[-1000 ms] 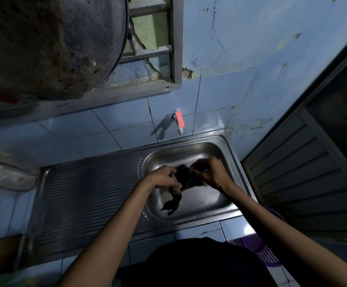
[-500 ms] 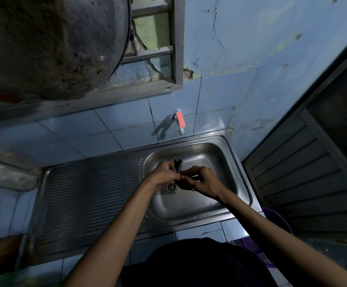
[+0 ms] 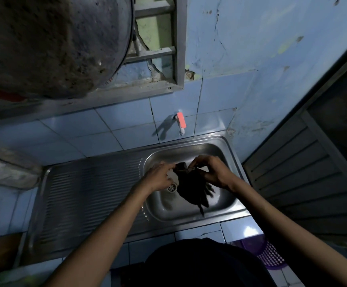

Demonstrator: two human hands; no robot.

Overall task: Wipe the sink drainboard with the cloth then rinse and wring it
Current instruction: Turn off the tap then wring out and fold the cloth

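Note:
A dark, wet-looking cloth hangs over the steel sink basin, its frayed lower end dangling toward the basin's front. My left hand pinches its top left corner and my right hand pinches the top right part, both above the drain. The ribbed drainboard lies to the left of the basin. A white tap with an orange-red handle sticks out of the tiled wall behind the basin; no water stream shows.
A large sooty metal pot hangs overhead at the upper left, next to a window frame. A louvred door stands at the right. A purple basket sits low beside my right forearm.
The cloth was bunched tight between my two hands half a second ago; now it hangs spread open and longer, and my hands have moved apart.

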